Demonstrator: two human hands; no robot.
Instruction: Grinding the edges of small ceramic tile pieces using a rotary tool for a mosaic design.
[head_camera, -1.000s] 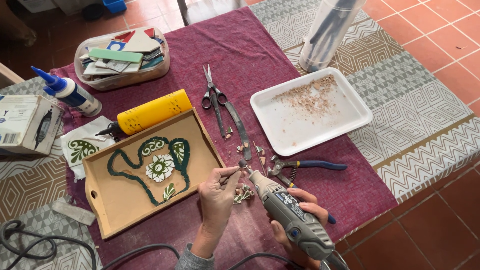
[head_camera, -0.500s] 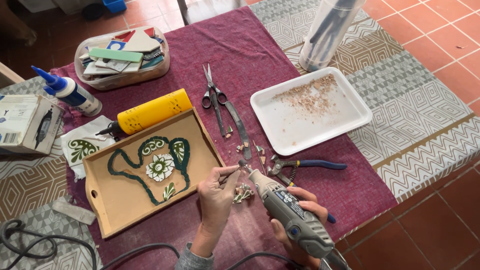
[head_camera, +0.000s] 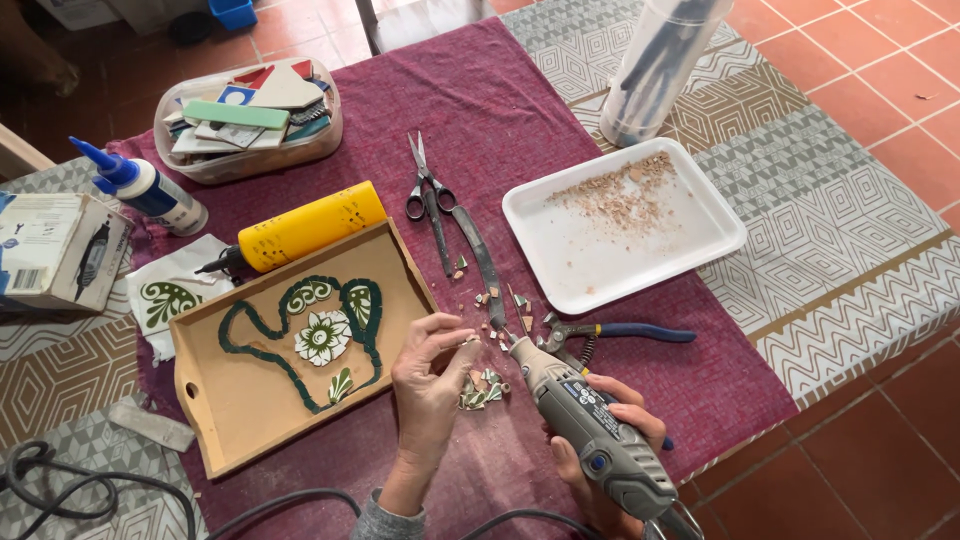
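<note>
**So many colours on this craft table**

The cloth (head_camera: 520, 110) in the middle is a deep maroon, and under it there's a covering (head_camera: 850, 230) in grey, white and tan geometric diamonds and zigzags. The floor tiles (head_camera: 880, 60) are terracotta red. The wooden tray (head_camera: 240, 400) is plain light tan with a dark green mosaic outline, plus a white-and-green flower piece (head_camera: 323, 338) inside. There's a bright yellow tube (head_camera: 305, 226) with a black tip, and a white glue bottle (head_camera: 150, 190) with a blue cap. The foam tray (head_camera: 690, 250) is white with pinkish-brown crumbs. The rotary tool (head_camera: 600, 440) is grey with a blue button. The pliers (head_camera: 610, 332) have dark blue handles. The tile scraps in the clear tub (head_camera: 250, 120) are green, red, blue and cream.
</note>
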